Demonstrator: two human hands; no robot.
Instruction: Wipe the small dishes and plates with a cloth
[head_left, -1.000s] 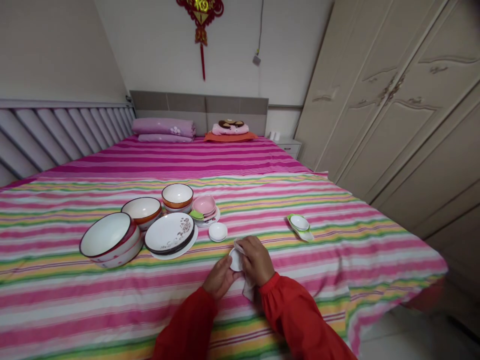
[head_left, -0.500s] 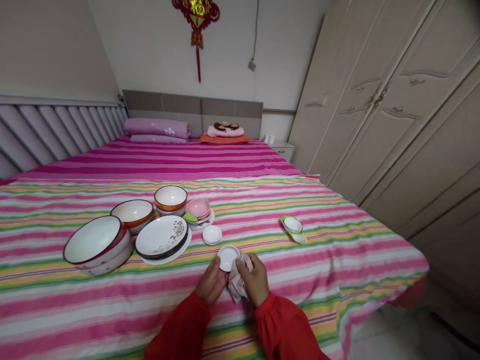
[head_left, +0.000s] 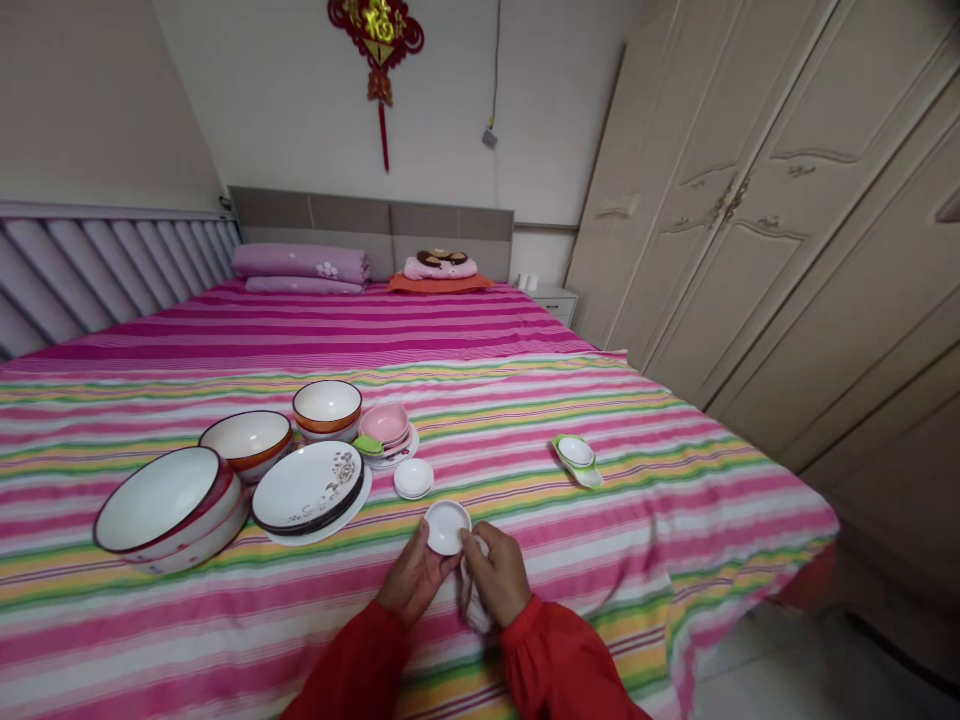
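Observation:
A small white dish [head_left: 448, 527] is gripped at its left rim by my left hand [head_left: 412, 578], tilted to face me. My right hand [head_left: 495, 573] is closed around a pale cloth [head_left: 472, 603], with its thumb at the dish's right rim. Part of the cloth is hidden behind my right fingers. Just beyond the dish, a short stack of similar white dishes [head_left: 414, 478] lies on the striped sheet [head_left: 585, 610]. To the right, another small white dish [head_left: 576, 451] rests in a green and white spoon-shaped dish [head_left: 592, 476].
At the left stand large red-rimmed bowls [head_left: 169, 510], orange-banded bowls [head_left: 247, 440] and a second orange-banded stack [head_left: 328, 407]. Near them are flowered plates [head_left: 307, 485] and pink bowls [head_left: 385, 424] with a green piece [head_left: 367, 445]. A wardrobe [head_left: 720, 220] lines the right side.
The whole view has shifted slightly, so things sit a little lower and further left. The cloth has come off the dish's face and now hangs below my right hand.

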